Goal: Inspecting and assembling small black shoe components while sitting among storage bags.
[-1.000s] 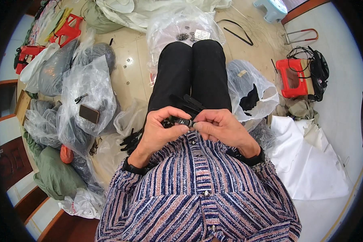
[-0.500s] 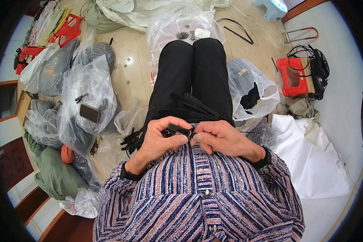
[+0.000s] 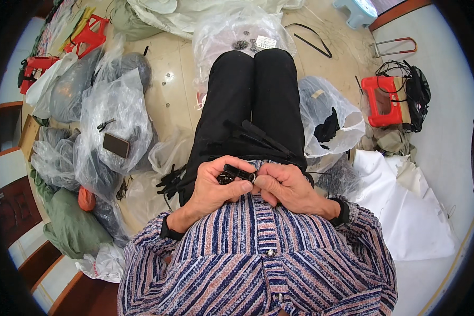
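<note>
Over my lap, my left hand (image 3: 214, 185) is closed round small black glossy pieces, the uppermost a buckle-like piece (image 3: 238, 171) held between thumb and fingers. My right hand (image 3: 289, 185) meets it from the right, its thumb and forefinger pinching the end of that piece; the fingertips hide the exact contact. Just beyond my hands, several flat black straps (image 3: 263, 138) lie across my black trousers. More dark strap-like strips (image 3: 171, 181) hang beside my left thigh.
Left of me, filled clear plastic bags (image 3: 110, 105) carry a dark phone (image 3: 116, 145) and a small black clip (image 3: 106, 125). An open plastic bag (image 3: 347, 126) with black pieces stands at my right. Beyond my knees lies a clear bag (image 3: 210, 37). A red stool (image 3: 375, 102) stands farther right.
The black piece between my hands has turned slightly, and the left fingers have shifted round it. Both hands stay together at nearly the same place over my lap.
</note>
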Demonstrator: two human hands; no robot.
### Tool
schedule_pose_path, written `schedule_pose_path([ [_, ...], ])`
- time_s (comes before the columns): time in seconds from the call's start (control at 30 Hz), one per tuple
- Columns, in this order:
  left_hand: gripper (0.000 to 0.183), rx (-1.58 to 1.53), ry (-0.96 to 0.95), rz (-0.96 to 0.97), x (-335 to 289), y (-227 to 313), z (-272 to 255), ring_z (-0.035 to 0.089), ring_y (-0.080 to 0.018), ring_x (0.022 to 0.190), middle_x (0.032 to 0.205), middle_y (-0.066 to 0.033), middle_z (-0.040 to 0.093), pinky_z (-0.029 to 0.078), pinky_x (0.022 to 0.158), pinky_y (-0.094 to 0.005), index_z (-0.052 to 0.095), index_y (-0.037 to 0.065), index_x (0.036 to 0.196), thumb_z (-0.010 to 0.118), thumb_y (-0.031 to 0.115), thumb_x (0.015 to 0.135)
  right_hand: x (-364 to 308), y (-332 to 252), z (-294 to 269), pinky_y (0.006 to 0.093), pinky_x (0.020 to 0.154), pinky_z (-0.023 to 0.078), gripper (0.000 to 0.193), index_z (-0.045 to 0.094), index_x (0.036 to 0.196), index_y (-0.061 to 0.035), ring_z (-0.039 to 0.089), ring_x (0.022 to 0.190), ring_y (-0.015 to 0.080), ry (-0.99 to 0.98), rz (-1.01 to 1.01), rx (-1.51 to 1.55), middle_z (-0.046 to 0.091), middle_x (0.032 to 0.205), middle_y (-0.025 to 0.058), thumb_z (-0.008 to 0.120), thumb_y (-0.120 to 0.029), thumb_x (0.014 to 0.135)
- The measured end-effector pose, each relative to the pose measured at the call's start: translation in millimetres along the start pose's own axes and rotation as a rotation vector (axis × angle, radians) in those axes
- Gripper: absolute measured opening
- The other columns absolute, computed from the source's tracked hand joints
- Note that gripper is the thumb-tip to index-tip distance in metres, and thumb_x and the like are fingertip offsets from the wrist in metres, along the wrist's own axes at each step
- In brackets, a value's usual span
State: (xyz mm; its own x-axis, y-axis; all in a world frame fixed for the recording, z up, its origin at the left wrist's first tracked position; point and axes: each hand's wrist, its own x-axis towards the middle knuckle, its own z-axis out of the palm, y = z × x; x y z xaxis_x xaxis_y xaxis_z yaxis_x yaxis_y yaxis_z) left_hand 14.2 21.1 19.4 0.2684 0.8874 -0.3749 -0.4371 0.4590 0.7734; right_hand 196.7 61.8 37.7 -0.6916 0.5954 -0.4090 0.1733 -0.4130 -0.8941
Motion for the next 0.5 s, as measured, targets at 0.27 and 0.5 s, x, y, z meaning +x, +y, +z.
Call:
schedule_pose_path([
  [0.27, 0.025, 0.081, 0.005, -0.006, -3.2, -4.4, -5.7, 0.048, -0.0012, 0.055, 0.074, -0.0022, 0.061, 0.038, 0.048, -0.0149, 0.059, 0.0, 0.096, 0.069, 0.005, 0.074, -2.9, -3.5, 1.0, 0.0189, 0.043, 0.032, 0.026, 0.058, 0.081, -0.0003, 0.041, 0.046, 0.0041, -0.027, 0.083, 0.078, 0.048, 0.052, -0.0011, 0.046, -0.021, 0.092],
  [0.5, 0.022, 0.209, -0.044, 0.065, -5.4, -9.5, -6.8, 0.058, -0.0076, 0.073, 0.081, -0.0059, 0.063, 0.046, 0.067, -0.0199, 0.061, -0.001, 0.092, 0.069, 0.003, 0.073, -4.2, 0.5, 1.8, 0.0187, 0.044, 0.032, 0.025, 0.058, 0.08, 0.0002, 0.042, 0.047, 0.0042, -0.062, 0.114, 0.062, 0.048, 0.053, -0.0002, 0.047, -0.019, 0.091],
])
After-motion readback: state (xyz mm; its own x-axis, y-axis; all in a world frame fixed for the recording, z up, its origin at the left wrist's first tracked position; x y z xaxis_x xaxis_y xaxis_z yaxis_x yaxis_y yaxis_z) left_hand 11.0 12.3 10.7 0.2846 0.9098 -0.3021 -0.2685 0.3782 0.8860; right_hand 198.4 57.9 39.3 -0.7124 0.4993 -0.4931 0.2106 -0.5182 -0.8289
